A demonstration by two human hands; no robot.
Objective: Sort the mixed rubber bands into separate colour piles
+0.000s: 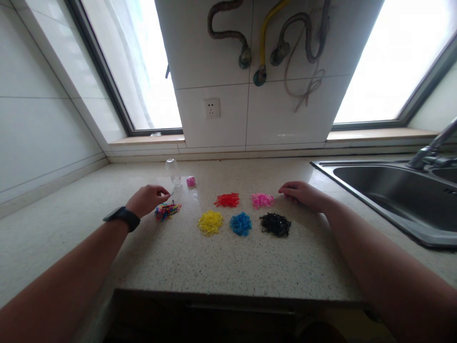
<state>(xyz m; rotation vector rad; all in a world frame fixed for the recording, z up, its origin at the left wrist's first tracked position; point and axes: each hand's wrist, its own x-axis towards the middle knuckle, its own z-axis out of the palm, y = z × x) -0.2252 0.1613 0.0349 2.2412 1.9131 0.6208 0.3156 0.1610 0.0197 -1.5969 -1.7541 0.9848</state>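
Observation:
My left hand [149, 200], with a dark watch on its wrist, pinches a small dark strand, seemingly a rubber band [172, 194], just above a mixed-colour pile of rubber bands [167, 211]. My right hand [299, 193] rests low over the counter, right of the pink rubber bands [262, 200]. Its thumb and fingers are closed together; whatever lies between them is too small to make out. Between my hands are single-colour piles: red bands [227, 200], yellow bands [210, 223], blue bands [241, 224] and black bands [275, 224].
A clear glass jar [173, 173] stands behind my left hand, with a small pink lid-like object [191, 181] beside it. A steel sink [364, 183] with a faucet [428, 152] is set into the speckled counter [228, 267] at right. The counter's front edge runs below.

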